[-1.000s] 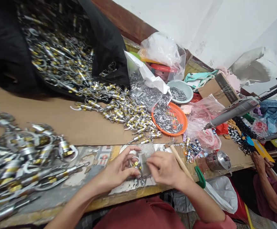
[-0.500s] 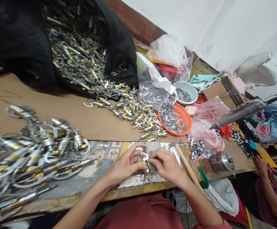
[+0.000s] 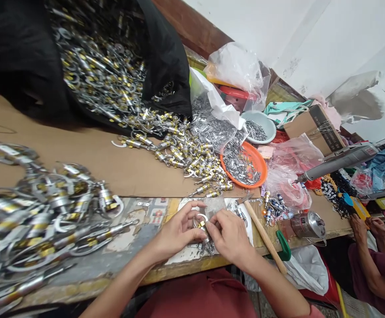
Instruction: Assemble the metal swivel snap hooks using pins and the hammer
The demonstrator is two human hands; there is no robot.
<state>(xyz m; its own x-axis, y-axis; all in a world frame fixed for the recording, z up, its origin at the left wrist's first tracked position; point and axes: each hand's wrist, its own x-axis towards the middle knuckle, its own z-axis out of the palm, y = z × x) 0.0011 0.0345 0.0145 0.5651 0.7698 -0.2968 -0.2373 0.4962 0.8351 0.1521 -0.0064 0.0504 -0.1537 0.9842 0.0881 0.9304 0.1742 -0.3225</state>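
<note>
Over the bench's front edge, my left hand (image 3: 179,227) is closed with thumb and fingers around a silver-and-gold metal hook fitting (image 3: 201,223), whose white-silver curved hook points up. My right hand (image 3: 228,233) is closed against the fitting's right side, fingertips bent in; what they pinch is hidden. Beneath both hands lie several small metal links (image 3: 196,244) on a white, worn patch of the bench. A hammer (image 3: 263,234) with a wooden handle rests just right of my right hand.
Finished-looking fittings pile up at left (image 3: 47,212) and spill from a black bag (image 3: 169,57). An orange dish (image 3: 262,176) and a pale bowl (image 3: 270,128) hold small metal parts. A grey power screwdriver (image 3: 338,161) hangs at right, beyond a metal mug (image 3: 307,224). Another person's hands (image 3: 360,227) work far right.
My right hand has moved slightly left and closed in on the fitting, covering its lower part. My left hand keeps its hold. The view has shifted a little.
</note>
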